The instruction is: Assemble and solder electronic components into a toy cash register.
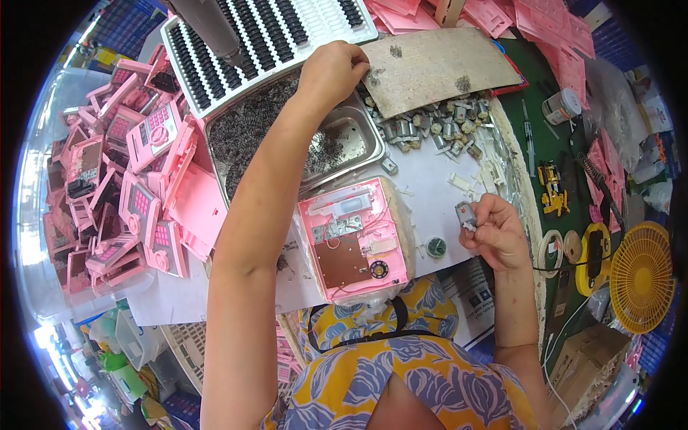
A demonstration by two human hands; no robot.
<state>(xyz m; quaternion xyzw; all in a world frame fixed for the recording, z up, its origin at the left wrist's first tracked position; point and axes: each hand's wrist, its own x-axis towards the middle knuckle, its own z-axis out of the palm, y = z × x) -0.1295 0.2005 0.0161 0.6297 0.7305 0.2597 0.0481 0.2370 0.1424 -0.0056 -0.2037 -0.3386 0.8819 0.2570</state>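
Observation:
Pinched between the fingers of my right hand (497, 235) is a small silver motor (465, 213), held up over the paper at the right. My left hand (331, 76) reaches far forward, fingers curled together beside the left edge of a grey-brown board (441, 68). Whatever those fingertips hold, if anything, is too small to see. Below that hand lies a metal tray (371, 136) of small black parts. An opened pink casing (390, 247) with wires, a brown circuit board and a round speaker rests in front of me. Several more small motors (451, 130) are heaped under the board's near edge.
A white ribbed tray (269, 36) with rows of black coiled parts stands at the back, a grey tool (211, 32) over it. Pink casings (136, 165) fill a clear bin at the left. A green round tin (436, 248), yellow fan grille (641, 277) and white jar (561, 106) lie rightward.

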